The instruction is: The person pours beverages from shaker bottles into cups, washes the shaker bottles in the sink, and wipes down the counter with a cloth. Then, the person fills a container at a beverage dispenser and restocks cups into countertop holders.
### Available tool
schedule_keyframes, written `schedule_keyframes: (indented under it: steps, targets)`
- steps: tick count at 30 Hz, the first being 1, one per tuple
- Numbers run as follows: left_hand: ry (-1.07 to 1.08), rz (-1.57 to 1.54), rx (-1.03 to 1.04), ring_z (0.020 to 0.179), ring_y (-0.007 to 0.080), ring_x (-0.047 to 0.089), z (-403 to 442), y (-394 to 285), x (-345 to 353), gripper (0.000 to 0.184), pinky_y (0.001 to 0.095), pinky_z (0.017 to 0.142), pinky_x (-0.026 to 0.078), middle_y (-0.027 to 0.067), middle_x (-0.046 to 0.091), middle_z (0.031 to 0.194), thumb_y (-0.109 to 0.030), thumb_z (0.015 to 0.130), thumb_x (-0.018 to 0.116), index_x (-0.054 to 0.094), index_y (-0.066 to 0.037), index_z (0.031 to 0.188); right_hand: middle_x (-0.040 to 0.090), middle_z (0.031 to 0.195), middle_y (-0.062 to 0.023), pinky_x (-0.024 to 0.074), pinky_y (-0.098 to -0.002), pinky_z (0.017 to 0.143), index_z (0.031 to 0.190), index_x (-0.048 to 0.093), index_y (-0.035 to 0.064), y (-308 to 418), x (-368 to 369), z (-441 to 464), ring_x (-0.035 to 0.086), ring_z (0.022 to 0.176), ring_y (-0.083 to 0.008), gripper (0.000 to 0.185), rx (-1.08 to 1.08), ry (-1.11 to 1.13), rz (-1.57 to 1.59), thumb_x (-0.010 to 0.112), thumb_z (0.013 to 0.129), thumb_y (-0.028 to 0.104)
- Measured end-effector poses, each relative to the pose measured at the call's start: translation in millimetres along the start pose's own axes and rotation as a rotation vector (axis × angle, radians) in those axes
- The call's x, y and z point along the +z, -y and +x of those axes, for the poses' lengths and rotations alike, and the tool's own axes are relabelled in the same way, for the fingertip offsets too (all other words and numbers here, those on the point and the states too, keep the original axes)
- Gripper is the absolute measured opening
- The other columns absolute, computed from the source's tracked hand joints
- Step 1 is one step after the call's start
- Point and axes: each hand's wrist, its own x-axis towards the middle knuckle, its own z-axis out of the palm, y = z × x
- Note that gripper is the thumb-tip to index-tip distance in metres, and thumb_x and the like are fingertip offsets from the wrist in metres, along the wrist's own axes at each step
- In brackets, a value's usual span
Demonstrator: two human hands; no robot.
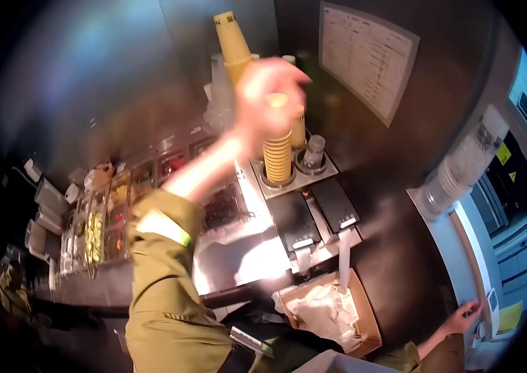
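My left hand is raised over the cup holder and smeared by motion. A yellow piece, perhaps a cup, shows at its fingers; whether they grip it cannot be made out. Right under the hand stands a tall stack of yellow cups in the metal holder. Another yellow stack and a clear cup stack are beside it. Behind the hand rises a leaning column of yellow cups. At the lower right, my right hand is by the pale counter edge, its fingers bent and small in view.
Two black printers with paper strips sit below the holder. A cardboard box holds crumpled paper. Food trays line the left counter. A printed sheet hangs on the wall. Clear stacked cups stand at the right.
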Motion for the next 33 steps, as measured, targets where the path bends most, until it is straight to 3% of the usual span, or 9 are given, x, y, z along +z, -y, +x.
schedule_keyframes:
  steps: [3, 9, 19, 21, 23, 28, 31, 32, 33]
  targets:
    - [-0.142, 0.394, -0.539, 0.074, 0.0258, 0.059, 46, 181, -99, 0.015, 0.0353, 0.067, 0.047, 0.0138, 0.06, 0.075, -0.013, 0.074, 0.056, 0.061, -0.001, 0.081, 0.062, 0.095, -0.0112, 0.0474, -0.027, 0.075, 0.112, 0.051, -0.001, -10, 10, 10, 0.059, 0.085, -0.0202, 0.033, 0.141, -0.177, 0.186, 0.051, 0.087, 0.02]
    - [0.171, 0.421, -0.871, 0.1, 0.0281, 0.054, 64, 365, -115, 0.067, 0.0391, 0.083, 0.044, 0.0163, 0.055, 0.107, -0.043, 0.067, 0.066, 0.048, -0.001, 0.116, 0.059, 0.1, -0.015, 0.046, -0.0293, 0.078, 0.112, 0.05, -0.0025, 7, 7, 17, 0.058, 0.09, -0.0236, 0.033, 0.339, -0.271, -0.042, 0.049, 0.088, 0.02]
    - [0.078, 1.103, -0.76, 0.097, 0.0348, 0.055, 153, 374, -152, 0.081, 0.0432, 0.082, 0.04, 0.017, 0.061, 0.096, -0.074, 0.067, 0.037, 0.058, -0.006, 0.104, 0.06, 0.1, -0.0158, 0.0465, -0.0302, 0.075, 0.11, 0.051, -0.0019, -32, 8, 17, 0.059, 0.087, -0.0241, 0.034, 0.337, -0.184, -0.234, 0.05, 0.085, 0.021]
    - [-0.12, 0.916, -0.799, 0.08, 0.0239, 0.056, 173, 298, -158, 0.023, 0.0359, 0.073, 0.044, 0.013, 0.058, 0.082, -0.021, 0.077, 0.057, 0.056, -0.001, 0.09, 0.059, 0.1, -0.0161, 0.0465, -0.0303, 0.075, 0.11, 0.051, -0.002, -37, 7, 16, 0.059, 0.087, -0.0245, 0.034, 0.334, -0.191, -0.222, 0.05, 0.085, 0.021]
    - [-0.119, 0.88, -0.609, 0.092, 0.0285, 0.058, 175, 318, -209, 0.075, 0.0376, 0.074, 0.045, 0.016, 0.062, 0.093, -0.069, 0.07, 0.044, 0.058, -0.003, 0.103, 0.058, 0.102, -0.0168, 0.0462, -0.0305, 0.076, 0.11, 0.051, -0.0026, -25, 8, 18, 0.058, 0.088, -0.0251, 0.034, 0.329, -0.22, -0.151, 0.052, 0.085, 0.02]
    - [-0.584, -0.078, -0.632, 0.073, 0.0162, 0.059, 112, 233, -206, 0.04, 0.026, 0.056, 0.049, 0.0101, 0.059, 0.087, -0.034, 0.077, 0.064, 0.053, 0.0, 0.096, 0.056, 0.104, -0.017, 0.0454, -0.0318, 0.079, 0.109, 0.05, -0.0051, 54, 20, 15, 0.056, 0.092, -0.0248, 0.032, 0.051, -0.461, 0.077, 0.054, 0.086, 0.016]
    - [-0.739, -0.189, -0.581, 0.075, 0.0186, 0.058, 83, 200, -164, 0.04, 0.0288, 0.059, 0.05, 0.0096, 0.057, 0.089, -0.03, 0.078, 0.062, 0.044, -0.001, 0.1, 0.058, 0.094, -0.015, 0.0459, -0.0306, 0.074, 0.094, 0.054, -0.0065, 243, 37, -9, 0.056, 0.08, -0.0216, 0.021, -0.093, 0.107, 1.072, 0.051, 0.081, 0.01]
    - [-0.672, -0.149, -0.688, 0.082, 0.0217, 0.054, 77, 184, -159, 0.042, 0.0327, 0.063, 0.046, 0.0125, 0.052, 0.095, -0.026, 0.075, 0.064, 0.041, -0.002, 0.1, 0.058, 0.092, -0.0133, 0.0446, -0.0286, 0.076, 0.099, 0.054, -0.0052, 324, 21, -18, 0.057, 0.083, -0.0192, 0.027, -0.138, 0.388, 0.965, 0.05, 0.079, 0.013]
    - [-0.982, 0.024, -0.633, 0.088, 0.0216, 0.05, 76, 169, -141, 0.036, 0.0344, 0.08, 0.039, 0.0112, 0.053, 0.092, -0.029, 0.078, 0.059, 0.048, -0.002, 0.1, 0.058, 0.09, -0.013, 0.0453, -0.0283, 0.075, 0.098, 0.055, -0.0048, 396, -6, -31, 0.058, 0.082, -0.019, 0.025, 0.054, 0.702, 1.293, 0.05, 0.078, 0.01]
